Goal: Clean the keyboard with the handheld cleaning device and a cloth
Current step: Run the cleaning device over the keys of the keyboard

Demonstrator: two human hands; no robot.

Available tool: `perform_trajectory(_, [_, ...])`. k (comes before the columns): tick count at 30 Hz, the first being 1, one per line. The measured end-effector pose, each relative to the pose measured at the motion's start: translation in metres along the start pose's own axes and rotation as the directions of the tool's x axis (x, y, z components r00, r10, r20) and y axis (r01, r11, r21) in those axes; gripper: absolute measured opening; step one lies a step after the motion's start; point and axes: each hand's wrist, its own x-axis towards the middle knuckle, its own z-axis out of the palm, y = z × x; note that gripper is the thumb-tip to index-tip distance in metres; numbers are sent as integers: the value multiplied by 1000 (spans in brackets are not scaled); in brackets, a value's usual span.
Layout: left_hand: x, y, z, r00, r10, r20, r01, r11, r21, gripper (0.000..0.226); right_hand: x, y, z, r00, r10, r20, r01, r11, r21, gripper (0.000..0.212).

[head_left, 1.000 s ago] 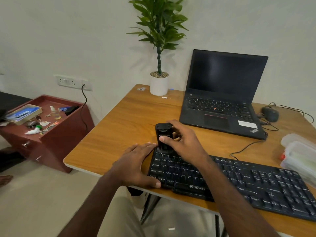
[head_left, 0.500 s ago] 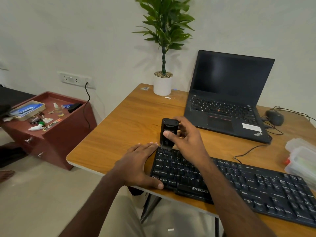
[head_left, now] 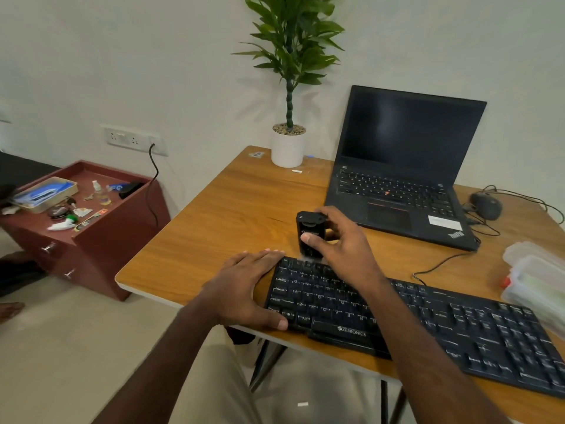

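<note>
The keyboard (head_left: 412,319) lay along the near edge of the wooden desk (head_left: 220,228), running from the middle of the edge out toward the right, its black keys facing up and a brand name printed on its front lip. The right hand (head_left: 342,249) gripped a small black cleaning device (head_left: 309,237), thumb across its front face and the other fingers curled round its far side, and held it upright at the keyboard's far left corner, with its pale lower end touching or just above the top row of keys; which of the two could not be told. The left hand (head_left: 244,289) lay flat on the desk against the keyboard's left end, fingers straight and close together pointing away from the person, thumb stretched along the keyboard's front corner.

Behind the device an open laptop (head_left: 403,166) stood with a dark screen. A mouse (head_left: 486,205) sat to its right with its cable trailing over the desk. A potted plant (head_left: 289,142) in a white pot stood at the desk's far edge by the wall. Clear plastic boxes (head_left: 535,280) rested at the desk's right edge, just beyond the keyboard. To the left, beside the desk, a low red cabinet (head_left: 101,240) carried a tray and small odds and ends on its top.
</note>
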Motion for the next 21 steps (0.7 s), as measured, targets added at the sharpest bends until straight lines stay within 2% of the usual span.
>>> perform_trajectory(2, [0, -2, 1, 1000, 1, 1, -1, 1000, 2, 134, -1, 1, -8, 999, 9, -40, -7, 999, 54, 32])
perform_trajectory(5, [1, -3, 2, 1000, -5, -14, 5, 1000, 0, 136, -10, -3, -2, 1000, -5, -11, 7, 987, 161, 31])
perform_trajectory(7, [1, -1, 1, 1000, -9, -15, 9, 1000, -1, 138, -14, -2, 3, 1000, -13, 20, 10, 990, 144, 32])
perform_trajectory(10, [-1, 3, -1, 1000, -27, 8, 28, 999, -20, 140, -9, -2, -3, 1000, 0, -7, 0, 997, 81, 33])
perform_trajectory(13, [-1, 2, -1, 999, -40, 8, 40, 999, -12, 140, -8, -4, -11, 999, 1, -54, 6, 991, 133, 31])
perform_trajectory(17, [-1, 3, -1, 1000, -24, 0, 24, 1000, -11, 140, -16, 1, -9, 1000, -6, 2, 6, 992, 123, 30])
perform_trajectory(21, [-2, 6, -4, 1000, -28, 8, 28, 999, -24, 143, -15, 4, -28, 996, 44, -81, -37, 996, 86, 31])
